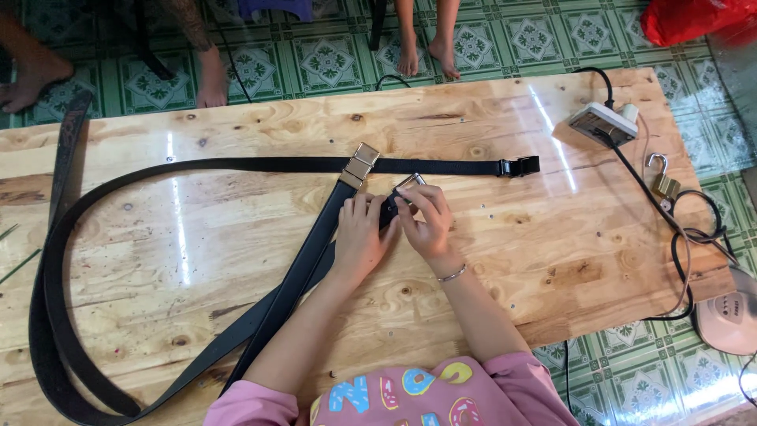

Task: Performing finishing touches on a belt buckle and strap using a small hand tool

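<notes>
Green patterned floor tiles (327, 59) surround a low, glossy pine board table (489, 276) at which a person in a pink printed top works. At the middle of the table, the person's left hand (359, 237) and right hand (430, 225) meet over the end of a black leather belt (296, 280), fingers of both closed together on the strap end and on the small silver metal buckle (410, 184) at its tip. A thin silver bracelet (453, 274) circles the right wrist.

Just beside the left hand, toward the far edge, lies a brass-coloured rectangular buckle (359, 166) on a second black belt strap (236, 164) that runs across the table, ending toward the right in a black clip (520, 166). The straps sweep in a wide loop (47, 315) toward the table's left edge and near left corner.

Near the far right corner sits a white power strip (603, 122) with a black cable (678, 237) trailing along the right edge, past a small brass padlock (664, 180) with its shackle open. A pale rounded appliance (729, 312) rests off the near right corner. Bare feet of other people (426, 55) stand on the tiles beyond the far edge, and a red plastic bag (686, 17) lies at the upper right.
</notes>
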